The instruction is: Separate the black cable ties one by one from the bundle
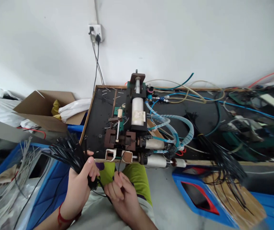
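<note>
Bundle (70, 153) clasped in curled left hand (80, 185), by tabletop (92, 127) corner, apparently against scattering; single wire (119, 166) pinched upright between fingertips of right hand (122, 193), before machine (128, 140), presumably for fine control.

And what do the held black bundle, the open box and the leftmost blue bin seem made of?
Black bundle: probably plastic-coated wire or tubing; thin, faintly shiny strands. Open box: seemingly cardboard, by matte brown panels and folded flaps. Blue bin: likely moulded plastic, smooth with slight sheen.
</note>
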`<state>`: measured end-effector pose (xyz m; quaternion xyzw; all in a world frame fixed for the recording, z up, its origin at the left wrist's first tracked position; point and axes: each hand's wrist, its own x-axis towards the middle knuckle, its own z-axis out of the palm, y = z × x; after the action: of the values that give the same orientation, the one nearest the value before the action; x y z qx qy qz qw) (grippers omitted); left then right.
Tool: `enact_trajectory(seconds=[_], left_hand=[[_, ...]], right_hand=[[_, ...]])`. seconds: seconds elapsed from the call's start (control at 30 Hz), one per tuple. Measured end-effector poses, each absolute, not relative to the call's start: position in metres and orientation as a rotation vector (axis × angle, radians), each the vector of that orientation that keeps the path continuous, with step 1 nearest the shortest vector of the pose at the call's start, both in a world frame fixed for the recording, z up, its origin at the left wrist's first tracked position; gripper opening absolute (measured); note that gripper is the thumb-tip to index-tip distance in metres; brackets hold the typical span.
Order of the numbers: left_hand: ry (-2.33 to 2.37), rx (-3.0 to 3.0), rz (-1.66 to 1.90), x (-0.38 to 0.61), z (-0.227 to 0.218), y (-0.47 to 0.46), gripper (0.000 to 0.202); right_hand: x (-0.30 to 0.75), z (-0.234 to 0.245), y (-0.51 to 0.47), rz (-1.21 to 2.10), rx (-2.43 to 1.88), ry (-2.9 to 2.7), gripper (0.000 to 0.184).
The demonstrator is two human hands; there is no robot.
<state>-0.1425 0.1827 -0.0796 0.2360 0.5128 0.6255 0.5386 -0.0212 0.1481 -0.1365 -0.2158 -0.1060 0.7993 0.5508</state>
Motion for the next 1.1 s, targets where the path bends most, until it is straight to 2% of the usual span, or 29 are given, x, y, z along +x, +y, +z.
enact_trajectory(seconds=[0.3, 0.53, 0.7, 0.8, 0.93, 1.1], left_hand=[[1.253, 0.623, 1.415, -0.141, -0.077, 0.184, 0.027], [1.277, 0.628, 1.328, -0.136, -0.086, 0.184, 0.033], [1.234, 0.372, 1.284, -0.142, -0.073, 0.184, 0.033], [1.173, 0.346, 1.209, -0.147, -0.067, 0.182, 0.034], [1.181, 0.350, 1.179, -0.150, -0.066, 0.181, 0.035], [1.171, 0.456, 1.216, -0.152, -0.074, 0.180, 0.036]], right_hand=[[-0.017, -0.137, 0.147, 1.882, -0.513, -0.284, 0.049], [-0.008, -0.139, 0.141, 1.633, -0.939, -1.023, 0.054], [0.001, -0.133, 0.145, 1.422, -0.891, -1.379, 0.051], [0.000, -0.129, 0.148, 1.415, -0.825, -1.492, 0.050], [-0.006, -0.132, 0.146, 1.533, -0.742, -1.395, 0.051], [-0.014, -0.148, 0.138, 1.838, -0.589, -0.851, 0.051]])
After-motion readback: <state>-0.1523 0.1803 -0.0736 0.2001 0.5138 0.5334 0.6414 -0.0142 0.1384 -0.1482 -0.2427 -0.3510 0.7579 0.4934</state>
